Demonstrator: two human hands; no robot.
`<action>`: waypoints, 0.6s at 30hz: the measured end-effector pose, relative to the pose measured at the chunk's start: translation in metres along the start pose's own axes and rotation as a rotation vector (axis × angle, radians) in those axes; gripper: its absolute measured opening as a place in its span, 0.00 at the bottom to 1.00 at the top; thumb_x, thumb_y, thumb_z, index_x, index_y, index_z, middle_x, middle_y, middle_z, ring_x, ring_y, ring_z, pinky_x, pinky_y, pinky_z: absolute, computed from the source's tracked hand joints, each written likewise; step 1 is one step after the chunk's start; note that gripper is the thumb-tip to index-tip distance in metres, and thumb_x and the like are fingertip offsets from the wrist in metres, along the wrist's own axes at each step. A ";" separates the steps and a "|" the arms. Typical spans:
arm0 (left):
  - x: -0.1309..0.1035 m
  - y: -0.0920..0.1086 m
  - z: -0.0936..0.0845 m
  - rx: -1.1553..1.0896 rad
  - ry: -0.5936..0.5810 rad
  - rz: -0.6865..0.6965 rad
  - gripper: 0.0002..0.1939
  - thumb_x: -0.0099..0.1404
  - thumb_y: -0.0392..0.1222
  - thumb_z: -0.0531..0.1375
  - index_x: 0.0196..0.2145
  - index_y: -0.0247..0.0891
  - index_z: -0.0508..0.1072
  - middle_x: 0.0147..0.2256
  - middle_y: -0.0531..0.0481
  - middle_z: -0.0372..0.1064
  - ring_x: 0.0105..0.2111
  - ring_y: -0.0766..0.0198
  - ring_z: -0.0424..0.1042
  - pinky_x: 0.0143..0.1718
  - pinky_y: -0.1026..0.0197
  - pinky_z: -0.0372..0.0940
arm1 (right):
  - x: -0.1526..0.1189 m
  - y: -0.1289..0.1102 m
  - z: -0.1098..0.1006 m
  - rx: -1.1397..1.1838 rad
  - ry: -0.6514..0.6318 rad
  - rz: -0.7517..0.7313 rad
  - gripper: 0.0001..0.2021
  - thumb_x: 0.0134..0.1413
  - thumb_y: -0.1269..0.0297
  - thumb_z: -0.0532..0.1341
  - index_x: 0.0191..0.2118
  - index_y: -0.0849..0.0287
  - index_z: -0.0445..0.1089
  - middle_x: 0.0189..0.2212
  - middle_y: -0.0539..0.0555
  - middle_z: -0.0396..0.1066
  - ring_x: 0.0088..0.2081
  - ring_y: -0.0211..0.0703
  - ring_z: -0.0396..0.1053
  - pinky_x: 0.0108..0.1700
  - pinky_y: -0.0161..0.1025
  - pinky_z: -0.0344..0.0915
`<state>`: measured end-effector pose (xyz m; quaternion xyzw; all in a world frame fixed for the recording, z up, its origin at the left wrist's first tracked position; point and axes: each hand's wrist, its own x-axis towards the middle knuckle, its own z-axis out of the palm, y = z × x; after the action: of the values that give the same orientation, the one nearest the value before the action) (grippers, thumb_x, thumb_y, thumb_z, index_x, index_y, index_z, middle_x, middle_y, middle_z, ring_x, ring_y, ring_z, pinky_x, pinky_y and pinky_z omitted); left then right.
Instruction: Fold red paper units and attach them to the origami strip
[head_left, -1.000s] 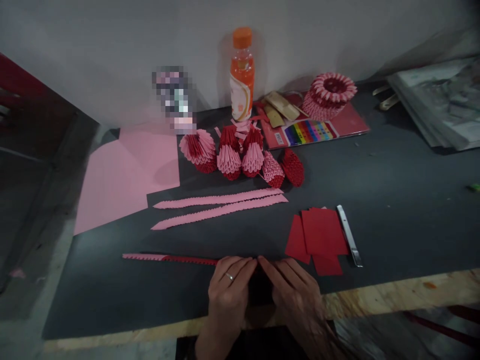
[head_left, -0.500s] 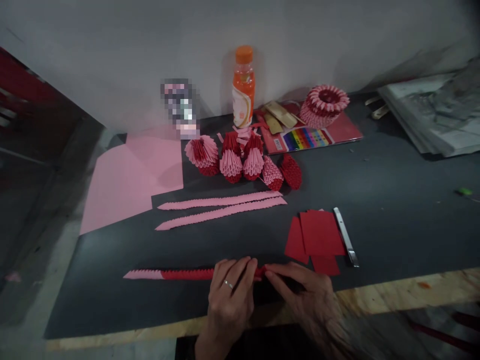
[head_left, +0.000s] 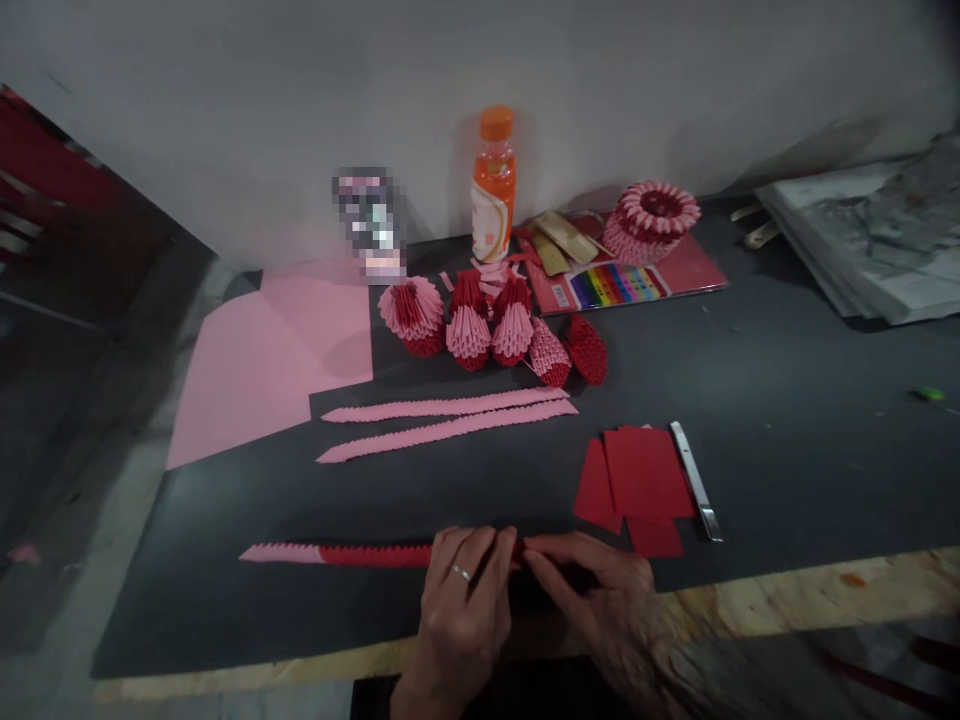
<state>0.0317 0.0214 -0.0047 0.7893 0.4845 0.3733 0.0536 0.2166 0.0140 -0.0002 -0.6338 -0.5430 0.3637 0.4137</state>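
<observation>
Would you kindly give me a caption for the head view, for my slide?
Left hand on a pink-and-red strip, right hand at its red end, two pink strips beyond.

From our fingers [head_left: 551,545], we have free bench [head_left: 405,495] toward ten o'clock; pink strips [head_left: 450,427] block eleven, red paper [head_left: 649,470] and a metal tool [head_left: 696,482] two.

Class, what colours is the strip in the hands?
The strip: pink left end, then red; head view.

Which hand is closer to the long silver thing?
Right. The right hand is below and left of the long silver thing in the picture; the left hand is farther left.
</observation>
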 end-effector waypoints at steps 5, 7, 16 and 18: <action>-0.001 -0.005 0.004 -0.039 0.012 0.007 0.26 0.70 0.25 0.66 0.62 0.44 0.83 0.37 0.43 0.90 0.33 0.49 0.88 0.34 0.46 0.89 | -0.007 0.007 0.005 0.036 -0.027 0.058 0.08 0.64 0.51 0.71 0.38 0.41 0.89 0.27 0.46 0.89 0.27 0.46 0.87 0.33 0.34 0.85; -0.004 -0.005 0.010 -0.044 0.005 -0.015 0.30 0.71 0.28 0.67 0.66 0.51 0.81 0.38 0.44 0.91 0.32 0.48 0.89 0.33 0.45 0.90 | -0.005 0.009 0.007 0.026 -0.018 0.049 0.08 0.64 0.51 0.70 0.39 0.41 0.89 0.29 0.46 0.89 0.28 0.47 0.88 0.33 0.34 0.85; 0.076 -0.060 -0.069 -0.161 -0.056 -0.162 0.32 0.73 0.47 0.65 0.71 0.70 0.74 0.63 0.52 0.86 0.64 0.40 0.84 0.64 0.30 0.84 | 0.015 0.037 -0.009 -0.290 0.137 -0.010 0.10 0.63 0.48 0.69 0.45 0.34 0.88 0.37 0.47 0.91 0.35 0.54 0.91 0.35 0.45 0.90; 0.146 -0.115 -0.083 -0.223 0.034 -0.332 0.14 0.71 0.44 0.70 0.51 0.62 0.88 0.51 0.53 0.91 0.54 0.44 0.89 0.66 0.29 0.80 | 0.018 0.042 -0.010 -0.416 0.188 -0.053 0.13 0.64 0.49 0.67 0.49 0.35 0.87 0.41 0.48 0.91 0.38 0.57 0.91 0.36 0.49 0.91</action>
<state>-0.0680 0.1759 0.0817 0.6813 0.5644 0.4241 0.1934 0.2450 0.0279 -0.0354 -0.7219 -0.5818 0.1723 0.3326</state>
